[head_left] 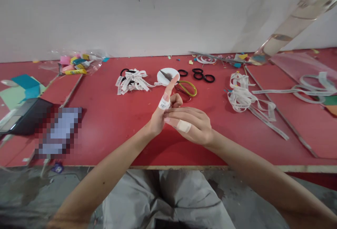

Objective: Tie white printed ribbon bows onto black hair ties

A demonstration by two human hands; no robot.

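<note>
My left hand [158, 117] is raised above the red table with one finger pointing up and others curled. A white printed ribbon [164, 103] is wrapped around that finger. My right hand [196, 125] presses against it from the right, its fingertips together at the ribbon's lower edge; the exact grip is partly hidden. An adhesive bandage [184, 126] is on my right thumb. Just beyond the hands, yellow-handled scissors [189, 88] lie across a white disc [172, 72]. Black elastic bands [209, 78] lie beside the disc. Left of it is a heap of printed ribbon pieces [134, 81].
Loose printed ribbon [238, 97] lies tangled on the right of the red table [110, 116]. A clear bottle [289, 25] stands at the back right. At left are a phone [61, 129], a black case [31, 116] and a plastic bag with glue tubes [76, 64].
</note>
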